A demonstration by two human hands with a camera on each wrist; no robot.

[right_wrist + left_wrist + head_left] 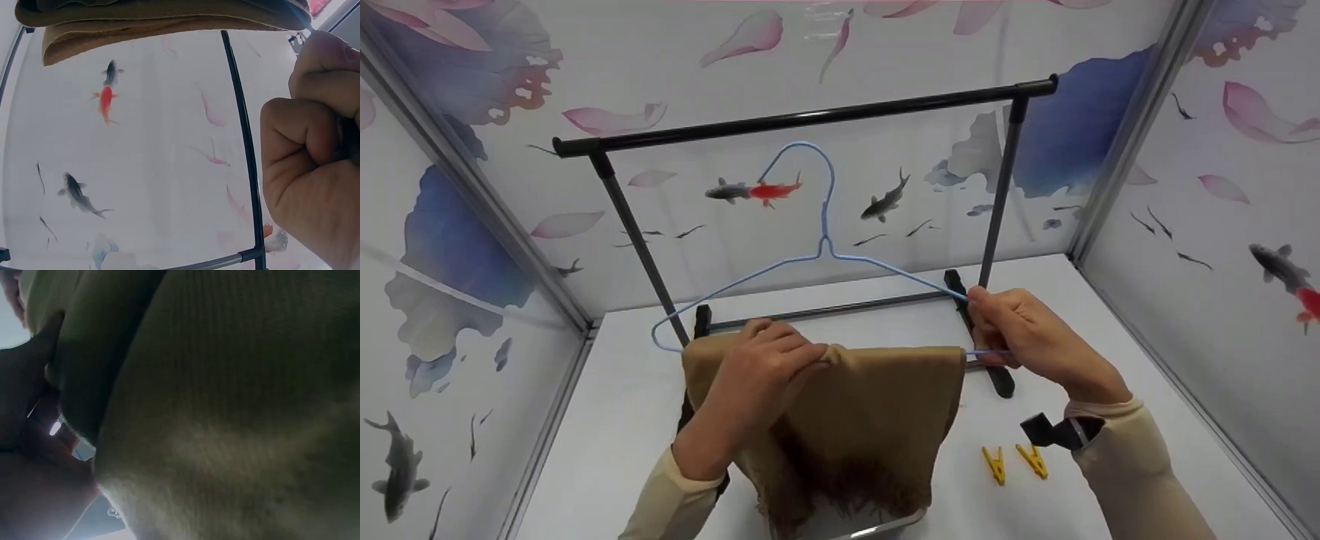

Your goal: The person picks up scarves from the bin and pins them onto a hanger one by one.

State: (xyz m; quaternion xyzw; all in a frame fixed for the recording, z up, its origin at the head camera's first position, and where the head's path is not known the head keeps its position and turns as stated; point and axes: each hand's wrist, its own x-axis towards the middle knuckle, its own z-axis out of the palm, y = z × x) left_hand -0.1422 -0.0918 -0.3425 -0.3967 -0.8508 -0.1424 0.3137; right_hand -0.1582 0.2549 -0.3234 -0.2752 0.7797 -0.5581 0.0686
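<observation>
A brown fringed scarf (896, 405) hangs folded over the bottom bar of a light blue wire hanger (885, 264). My left hand (757, 375) pinches the cloth along its top fold, left of the middle. With curled fingers my right hand (1024, 334) grips the hanger's right end, just beyond the cloth's edge. The hanger's hook points up, in front of the rack and below its top rail. In the left wrist view the cloth (225, 410) fills most of the picture. Folded layers of it (169, 22) cross the top of the right wrist view.
A black garment rack (810, 116) stands on the white table (607, 420) behind the hanger. Two yellow clothespins (996, 465) lie to the right of the cloth. Below the fringe shows the pale rim of a container (885, 525). Printed panels enclose the table at the back and sides.
</observation>
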